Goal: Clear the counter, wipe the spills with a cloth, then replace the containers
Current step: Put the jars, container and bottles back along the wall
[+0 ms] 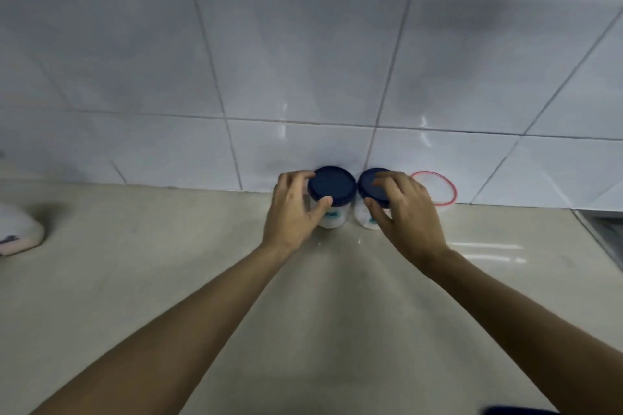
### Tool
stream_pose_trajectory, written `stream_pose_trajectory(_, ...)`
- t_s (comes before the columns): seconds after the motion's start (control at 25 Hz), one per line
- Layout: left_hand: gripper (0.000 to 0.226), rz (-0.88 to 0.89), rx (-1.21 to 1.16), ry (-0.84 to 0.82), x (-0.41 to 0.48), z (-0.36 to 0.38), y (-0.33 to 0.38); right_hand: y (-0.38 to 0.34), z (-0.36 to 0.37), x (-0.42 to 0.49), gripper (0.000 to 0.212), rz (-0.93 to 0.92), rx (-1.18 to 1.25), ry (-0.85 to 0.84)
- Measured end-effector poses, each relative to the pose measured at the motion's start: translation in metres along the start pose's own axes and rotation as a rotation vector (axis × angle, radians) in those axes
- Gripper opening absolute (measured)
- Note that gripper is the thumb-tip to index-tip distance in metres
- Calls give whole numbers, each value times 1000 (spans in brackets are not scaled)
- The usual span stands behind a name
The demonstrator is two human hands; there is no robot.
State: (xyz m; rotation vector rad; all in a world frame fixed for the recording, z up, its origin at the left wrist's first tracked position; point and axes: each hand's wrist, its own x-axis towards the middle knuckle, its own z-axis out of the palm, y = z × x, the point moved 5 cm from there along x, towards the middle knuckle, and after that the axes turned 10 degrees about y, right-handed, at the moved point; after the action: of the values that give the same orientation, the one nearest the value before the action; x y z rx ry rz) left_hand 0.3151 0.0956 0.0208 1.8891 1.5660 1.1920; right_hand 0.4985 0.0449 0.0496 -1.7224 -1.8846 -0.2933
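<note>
Two clear jars with dark blue lids stand side by side on the beige counter (168, 280), right against the tiled wall. My left hand (291, 212) wraps the left jar (332, 187), thumb on its front and fingers round the lid's left side. My right hand (404, 212) lies over the right jar (369, 185), fingers on its lid and thumb on its front. Just right of them stands a clear container with a red rim (438, 189), partly hidden by my right hand. No cloth is in view.
A white and pink object (17, 232) lies at the counter's far left edge. The steel rim of a sink (603, 232) shows at the right. A white tiled wall (303, 61) closes the back of the counter.
</note>
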Motion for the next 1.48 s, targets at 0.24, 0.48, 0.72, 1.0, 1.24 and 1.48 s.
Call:
stream_pose_trajectory(0.24,17,36,174,-125,-71,-148,-76,-116,29,-28,14,-206,119,-228)
stream_pose_trajectory(0.48,21,28,437,7,-72,-344,-169,-295,88,10,18,-380,200,-393)
stream_pose_trajectory(0.72,41,39,725,160,-1,-454,-228,-471,146,75,59,-437,310,-392)
stream_pose_trajectory(1.0,62,-169,595,-122,30,-440,-278,-544,194,108,61,-496,80,-562)
stream_pose_trajectory(1.24,59,-42,606,-182,28,-422,-259,-492,170,101,60,-460,254,-504)
stream_pose_trajectory(1.48,60,82,458,-305,25,-349,-189,-338,106,74,56,-365,248,-434)
